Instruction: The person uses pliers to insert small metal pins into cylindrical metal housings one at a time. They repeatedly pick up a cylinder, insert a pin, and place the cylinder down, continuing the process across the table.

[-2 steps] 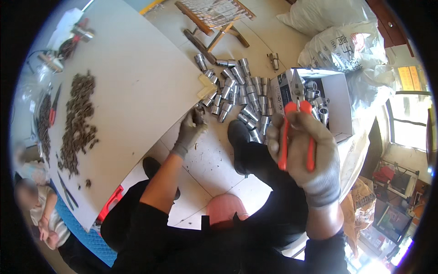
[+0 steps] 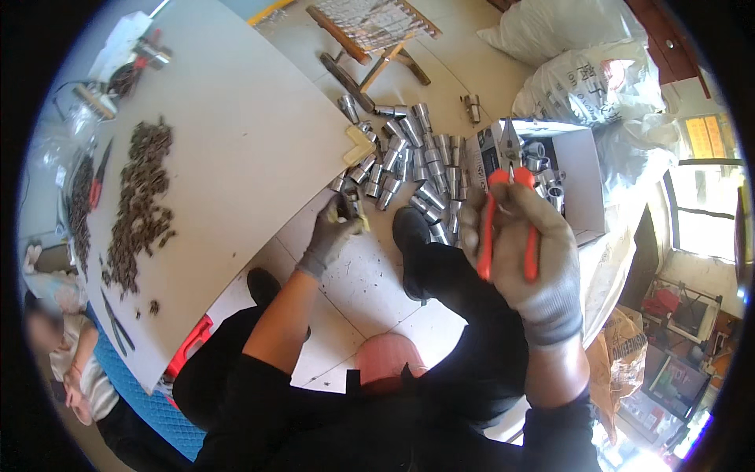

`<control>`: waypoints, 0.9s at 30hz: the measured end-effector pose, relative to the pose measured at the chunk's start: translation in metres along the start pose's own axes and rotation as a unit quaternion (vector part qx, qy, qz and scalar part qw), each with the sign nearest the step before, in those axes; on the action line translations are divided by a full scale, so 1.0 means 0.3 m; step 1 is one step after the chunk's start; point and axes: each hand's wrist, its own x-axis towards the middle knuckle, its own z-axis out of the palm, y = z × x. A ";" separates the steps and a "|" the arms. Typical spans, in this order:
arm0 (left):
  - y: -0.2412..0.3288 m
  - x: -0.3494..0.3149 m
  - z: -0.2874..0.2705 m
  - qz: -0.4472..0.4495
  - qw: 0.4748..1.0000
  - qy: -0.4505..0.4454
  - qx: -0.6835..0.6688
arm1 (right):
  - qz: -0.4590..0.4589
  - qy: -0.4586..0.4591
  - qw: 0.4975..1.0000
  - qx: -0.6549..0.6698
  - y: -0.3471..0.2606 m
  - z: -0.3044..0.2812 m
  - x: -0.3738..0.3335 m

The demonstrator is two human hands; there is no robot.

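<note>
Red-handled pliers [image 2: 487,236] are grasped in the gloved right hand [image 2: 535,259], handles spread and tip pointed away from the body, above the floor near an open box [image 2: 583,177] containing metal tubes. A single metal tube [image 2: 354,201] appears to be grasped in the gloved left hand [image 2: 329,242], just beside the table [image 2: 236,118] corner; the grip is partly hidden by the fingers. Loose tubes [image 2: 435,167] are scattered on the floor [image 2: 346,295] between hand and box. Small brown pieces [image 2: 135,220] are heaped on the table.
</note>
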 end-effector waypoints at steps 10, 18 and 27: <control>0.659 -0.626 0.231 0.358 0.926 -0.108 -0.060 | -0.319 -0.119 0.892 -0.297 0.135 -0.075 -0.151; 0.766 -0.923 0.150 0.587 0.762 0.000 0.272 | -0.167 -0.252 0.942 -0.143 0.466 0.000 -0.365; 0.679 -0.988 0.051 0.492 0.851 0.038 0.177 | -0.130 -0.285 0.909 -0.275 0.550 0.118 -0.408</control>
